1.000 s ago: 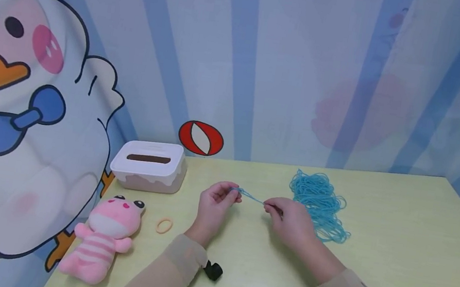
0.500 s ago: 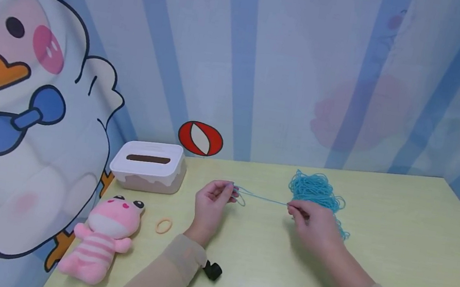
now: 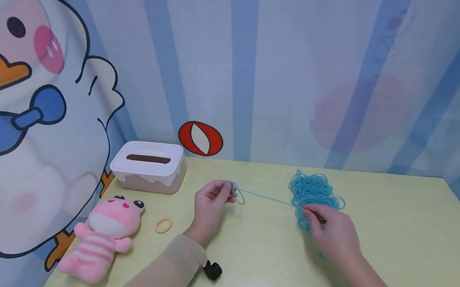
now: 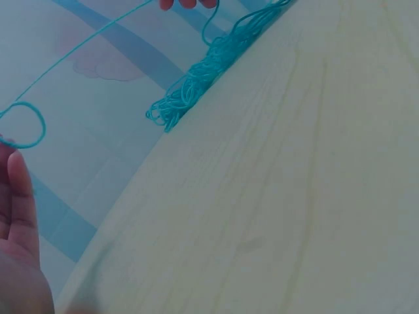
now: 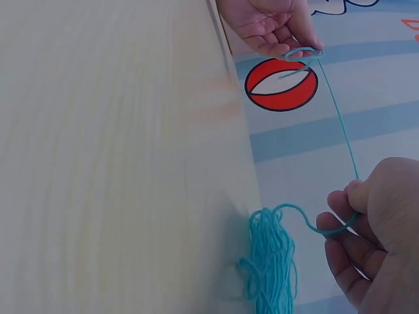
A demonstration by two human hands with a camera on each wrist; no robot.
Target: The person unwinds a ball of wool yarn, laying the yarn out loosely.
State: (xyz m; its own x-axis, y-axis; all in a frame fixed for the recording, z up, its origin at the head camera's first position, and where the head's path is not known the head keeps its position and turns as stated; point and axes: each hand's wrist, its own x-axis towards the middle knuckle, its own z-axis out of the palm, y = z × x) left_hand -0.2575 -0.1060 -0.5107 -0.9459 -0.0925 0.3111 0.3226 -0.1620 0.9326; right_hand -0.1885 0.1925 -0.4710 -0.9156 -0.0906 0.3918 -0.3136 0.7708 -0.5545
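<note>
My left hand (image 3: 210,207) pinches a blue cord (image 3: 264,197) between thumb and fingers, and a small loop of it droops beside the fingertips. From there the cord runs taut to the right, where my right hand (image 3: 332,231) pinches it between thumb and forefinger. In the right wrist view the cord continues past the right fingers and curves down to a loose bundle of blue cord (image 5: 272,261). That bundle (image 3: 316,190) lies on the table behind the right hand, which partly hides it.
Along the table's (image 3: 411,237) left side are a white-topped tissue box (image 3: 147,181), a pink striped plush toy (image 3: 103,241) and a small peach ring (image 3: 163,225). A printed curtain (image 3: 288,73) hangs at the table's back edge.
My right hand has moved to the right, away from the left hand, and the stretch of cord between them has grown longer. My left hand stays almost in place.
</note>
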